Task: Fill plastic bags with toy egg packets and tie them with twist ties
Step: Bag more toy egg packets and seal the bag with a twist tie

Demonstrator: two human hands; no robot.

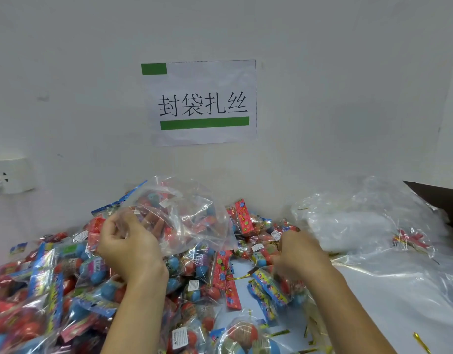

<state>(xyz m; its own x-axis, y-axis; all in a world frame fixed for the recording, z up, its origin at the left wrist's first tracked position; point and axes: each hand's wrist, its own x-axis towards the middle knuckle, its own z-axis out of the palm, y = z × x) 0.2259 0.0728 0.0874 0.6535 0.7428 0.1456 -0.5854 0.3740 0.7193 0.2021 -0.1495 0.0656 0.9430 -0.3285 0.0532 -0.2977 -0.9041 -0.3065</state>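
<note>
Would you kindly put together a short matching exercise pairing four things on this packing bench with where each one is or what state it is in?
Things:
1. clear bag with packets
2. wall sign
3. pile of empty bags
4. gold twist tie

Places or states:
A. lying loose at the lower right
B. held up by the left hand
C. stuck up above the bench
D. heaped at the right, beyond the right hand

Pairs: 1-B, 2-C, 3-D, 4-A

1 head-worn view — looking forward and down, close over the table, facing the wall.
</note>
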